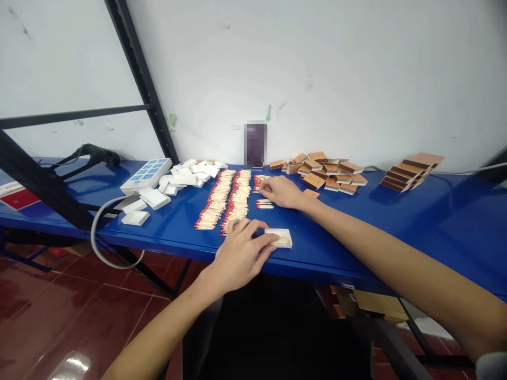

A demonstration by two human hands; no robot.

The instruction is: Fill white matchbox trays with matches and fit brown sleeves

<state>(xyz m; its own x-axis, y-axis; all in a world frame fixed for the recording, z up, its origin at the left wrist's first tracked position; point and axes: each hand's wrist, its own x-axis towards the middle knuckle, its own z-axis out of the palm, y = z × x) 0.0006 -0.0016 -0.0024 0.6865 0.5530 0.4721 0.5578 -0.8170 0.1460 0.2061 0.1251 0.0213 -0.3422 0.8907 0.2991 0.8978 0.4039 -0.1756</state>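
Observation:
My left hand (241, 250) rests on the blue table (415, 227) near its front edge, fingers curled against a white inner matchbox tray (280, 237) holding matchsticks. My right hand (280, 191) reaches further back, fingers pinched at a small group of red-tipped matchsticks (264, 203). Long rows of matchsticks (227, 200) lie just left of that hand. What the right fingers hold cannot be made out.
A heap of white empty trays (186, 177) and a white power strip (146, 174) with a grey cable lie at the left. Brown matchbox sleeves (325, 171) are piled behind, another stack (412, 171) at right. A black metal frame (138, 68) slants at left.

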